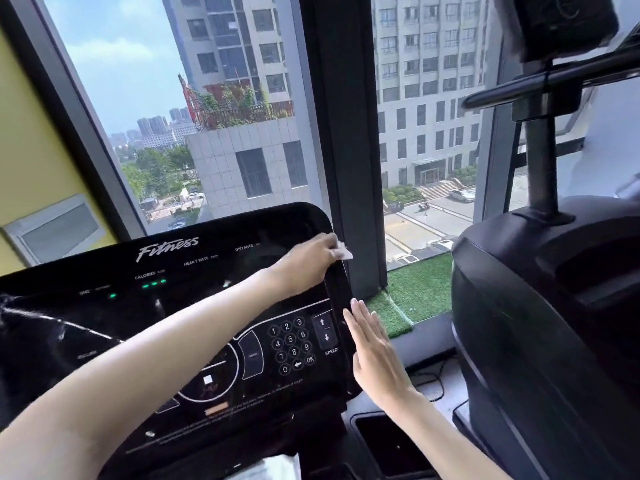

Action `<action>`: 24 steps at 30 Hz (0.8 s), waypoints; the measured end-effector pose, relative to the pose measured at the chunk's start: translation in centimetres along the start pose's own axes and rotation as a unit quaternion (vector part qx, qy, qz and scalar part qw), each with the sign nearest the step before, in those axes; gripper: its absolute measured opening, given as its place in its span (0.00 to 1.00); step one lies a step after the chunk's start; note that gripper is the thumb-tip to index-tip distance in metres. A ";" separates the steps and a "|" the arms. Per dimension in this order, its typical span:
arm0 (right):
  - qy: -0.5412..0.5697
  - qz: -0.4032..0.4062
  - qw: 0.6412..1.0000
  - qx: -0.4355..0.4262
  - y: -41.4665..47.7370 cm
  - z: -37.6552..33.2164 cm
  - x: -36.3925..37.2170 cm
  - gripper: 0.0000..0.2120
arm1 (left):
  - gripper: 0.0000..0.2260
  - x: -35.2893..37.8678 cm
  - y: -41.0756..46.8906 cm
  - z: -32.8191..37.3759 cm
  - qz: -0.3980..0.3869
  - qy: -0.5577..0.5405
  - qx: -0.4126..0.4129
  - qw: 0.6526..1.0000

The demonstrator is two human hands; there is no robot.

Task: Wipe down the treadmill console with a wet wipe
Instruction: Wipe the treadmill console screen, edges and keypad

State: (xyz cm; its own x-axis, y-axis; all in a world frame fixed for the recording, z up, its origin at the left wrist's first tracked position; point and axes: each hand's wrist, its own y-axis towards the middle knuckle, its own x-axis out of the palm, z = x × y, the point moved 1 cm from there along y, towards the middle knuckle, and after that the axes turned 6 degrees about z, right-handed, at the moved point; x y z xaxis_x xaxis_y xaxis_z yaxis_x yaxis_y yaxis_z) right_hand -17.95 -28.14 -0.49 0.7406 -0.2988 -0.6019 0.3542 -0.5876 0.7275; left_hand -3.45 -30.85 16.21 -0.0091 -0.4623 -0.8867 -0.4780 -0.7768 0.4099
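White wet wipe point(342, 253), pinched in the left hand point(306, 263), sits at the top-right corner of the glossy black treadmill console point(207, 271), panel stretching leftward; right hand point(375, 344) flat, empty.

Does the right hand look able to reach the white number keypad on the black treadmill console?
Probably yes. The right hand is open beside the black treadmill console, close to the white number keypad; the left forearm crosses farther up, leaving it uncovered.

Left forearm point(145, 362) bare, from 7 o'clock; right forearm point(450, 434) bare, from 5 o'clock. Right hand point(375, 348) nails pale, glossy.
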 end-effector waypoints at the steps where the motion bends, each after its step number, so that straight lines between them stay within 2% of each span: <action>1: -0.004 -0.004 1.000 0.005 -0.2 -0.1 -0.1 0.41 | 0.23 0.1 -0.3 0.4 -0.024 -0.010 0.031 0.999; 3: -0.010 -0.010 1.000 0.023 -0.4 -0.1 -0.1 0.40 | 0.22 -0.5 0.6 -0.3 -0.028 -0.017 0.011 0.999; 6: -0.023 -0.019 0.999 0.035 -0.7 -0.1 0.0 0.40 | 0.18 -1.4 2.3 -2.0 0.062 -0.021 -0.111 0.992; 7: -0.024 -0.021 0.999 0.034 -0.8 -0.1 0.0 0.40 | 0.19 -1.1 2.3 -1.8 0.083 -0.015 -0.128 0.988; 8: -0.022 -0.021 0.999 0.034 -0.8 -0.2 0.0 0.39 | 0.21 -0.5 2.0 -1.2 0.084 -0.014 -0.119 0.989; 10: -0.013 -0.019 0.999 0.039 -0.7 -0.3 -0.1 0.34 | 0.23 1.3 0.6 0.7 0.021 -0.029 -0.048 0.998; 12: -0.003 -0.025 0.999 0.047 -0.7 -0.5 -0.2 0.24 | 0.24 2.5 -0.7 2.3 -0.055 -0.024 0.025 0.998; 13: 0.002 -0.031 0.998 0.052 -0.7 -0.6 -0.1 0.20 | 0.24 2.4 -0.5 2.3 -0.066 -0.017 0.036 0.997; 15: 0.008 -0.043 0.997 0.057 -0.7 -0.6 0.0 0.15 | 0.24 1.2 0.9 1.2 -0.027 -0.012 -0.009 1.000; 17: 0.009 -0.045 0.997 0.056 -0.7 -0.6 0.1 0.14 | 0.25 -0.1 2.0 -0.5 0.067 -0.004 -0.095 0.993; 19: 0.013 -0.046 0.997 0.057 -0.7 -0.6 0.1 0.14 | 0.25 -0.1 1.8 -1.0 0.112 0.008 -0.141 0.984; 21: 0.014 -0.046 0.997 0.059 -0.6 -0.6 0.2 0.13 | 0.24 1.4 0.8 0.5 0.063 0.000 -0.089 0.994; 24: 0.011 -0.052 0.997 0.063 -0.5 -0.8 0.2 0.13 | 0.19 3.3 -0.9 2.9 -0.066 -0.007 0.018 0.998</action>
State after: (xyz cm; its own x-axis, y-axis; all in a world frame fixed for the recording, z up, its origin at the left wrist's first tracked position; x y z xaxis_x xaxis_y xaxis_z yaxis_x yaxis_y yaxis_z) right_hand -17.55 -27.31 -0.68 0.7164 -0.2162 -0.6634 0.3557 -0.7048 0.6137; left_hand -5.63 -30.42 12.28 0.0431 -0.3506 -0.9355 -0.5074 -0.8143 0.2818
